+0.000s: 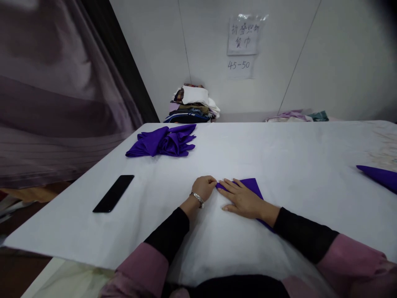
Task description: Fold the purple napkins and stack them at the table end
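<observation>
- A left hand (204, 187) closes its grip at the left end of a purple cloth (252, 186), thumb and forefinger pinching the narrow tip; a silver bracelet (197, 199) circles the wrist.
- A right hand (243, 201) lies palm down across the same cloth, fingers spread, its grip holding nothing between thumb and fingers.
- The purple cloth rests on the white worktop (279, 153), in front of the person, a pointed corner showing beyond the right hand and an edge below its wrist.
- A black phone (114, 194) lies flat to the left, well apart from both hands.
- Farther back on the left sits a rumpled purple heap (155, 142); a tapered purple piece (380, 177) enters at the right edge.
- Behind the worktop, a stack of textiles (194, 103) stands against a pale wall (149, 49) bearing a handwritten sign (242, 39), with "45-50" written beneath.
</observation>
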Demonstrator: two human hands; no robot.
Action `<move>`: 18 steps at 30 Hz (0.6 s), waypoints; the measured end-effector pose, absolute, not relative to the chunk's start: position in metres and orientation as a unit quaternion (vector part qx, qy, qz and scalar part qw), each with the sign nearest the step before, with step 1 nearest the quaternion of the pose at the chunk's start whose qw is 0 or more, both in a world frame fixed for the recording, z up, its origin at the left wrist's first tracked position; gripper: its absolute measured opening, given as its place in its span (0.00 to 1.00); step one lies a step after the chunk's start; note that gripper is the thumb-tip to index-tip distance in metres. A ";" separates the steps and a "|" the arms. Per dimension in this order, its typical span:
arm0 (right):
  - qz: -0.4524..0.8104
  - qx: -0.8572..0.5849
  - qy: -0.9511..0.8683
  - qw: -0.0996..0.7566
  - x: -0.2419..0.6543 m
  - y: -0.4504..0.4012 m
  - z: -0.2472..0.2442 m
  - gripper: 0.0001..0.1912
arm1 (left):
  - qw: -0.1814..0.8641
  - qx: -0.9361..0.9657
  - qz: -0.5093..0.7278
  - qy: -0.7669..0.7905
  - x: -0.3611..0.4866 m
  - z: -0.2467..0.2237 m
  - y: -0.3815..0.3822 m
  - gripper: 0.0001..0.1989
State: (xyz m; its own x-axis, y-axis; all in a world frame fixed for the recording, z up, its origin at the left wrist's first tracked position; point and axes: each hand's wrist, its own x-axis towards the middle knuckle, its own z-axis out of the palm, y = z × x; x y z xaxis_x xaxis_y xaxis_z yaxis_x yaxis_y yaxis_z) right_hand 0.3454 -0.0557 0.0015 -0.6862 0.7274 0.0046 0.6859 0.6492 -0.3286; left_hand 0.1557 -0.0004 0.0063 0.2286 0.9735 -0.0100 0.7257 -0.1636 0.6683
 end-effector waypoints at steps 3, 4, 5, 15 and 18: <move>0.147 -0.390 -0.907 0.065 0.346 -0.056 0.001 0.37 | 0.294 0.718 0.242 0.583 0.158 0.006 -0.001 0.07; 0.146 -0.390 -0.907 0.064 0.346 -0.056 0.000 0.38 | 0.296 0.714 0.250 0.583 0.159 0.005 -0.002 0.07; 0.145 -0.391 -0.907 0.064 0.346 -0.056 0.000 0.38 | 0.298 0.711 0.258 0.583 0.159 0.005 -0.002 0.06; 0.136 -0.388 -0.910 0.059 0.346 -0.055 -0.002 0.38 | 0.278 0.729 0.287 0.556 0.159 -0.004 -0.005 0.07; 0.143 -0.383 -0.911 0.055 0.346 -0.054 -0.002 0.37 | 0.239 0.755 0.275 0.545 0.158 -0.003 -0.007 0.06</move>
